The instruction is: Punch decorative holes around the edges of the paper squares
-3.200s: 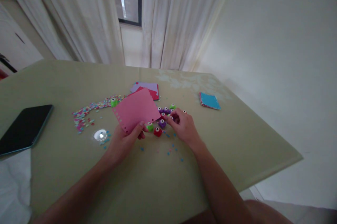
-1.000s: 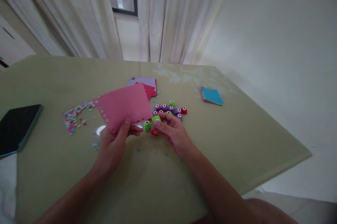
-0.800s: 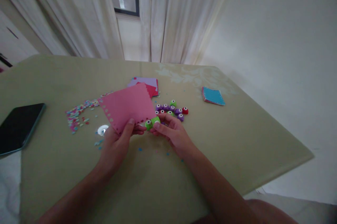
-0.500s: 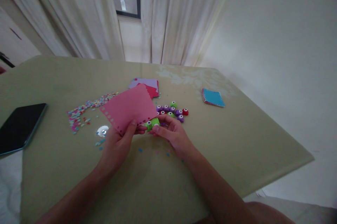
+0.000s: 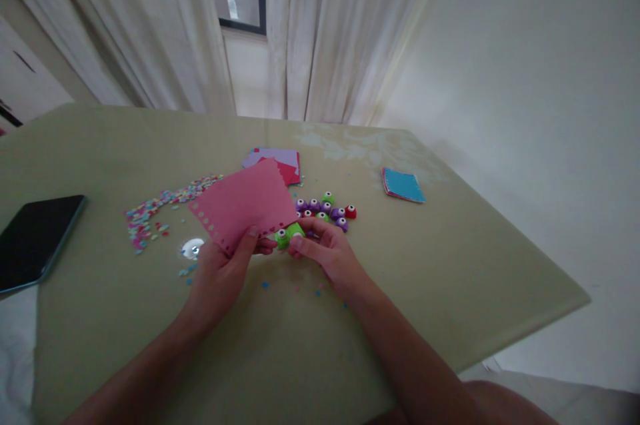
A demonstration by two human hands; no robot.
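Note:
My left hand pinches a pink sheet of card by its lower edge, thumb on top. Small cut-out shapes run along the card's left and bottom edges. In my right hand is a green craft paper punch, closed in by the fingers at the card's lower right edge. Whether the card sits inside the punch slot I cannot tell. Just beyond lie several purple, green and red punches in a cluster.
Punched paper bits lie spread at the left, near a shiny round disc. Lilac and red cards are stacked behind the pink one. A blue-topped card stack is at the right. A dark tablet rests at the left edge.
Almost nothing differs. The whole view shifts very slightly, while both hands keep the same hold on the card and the punch.

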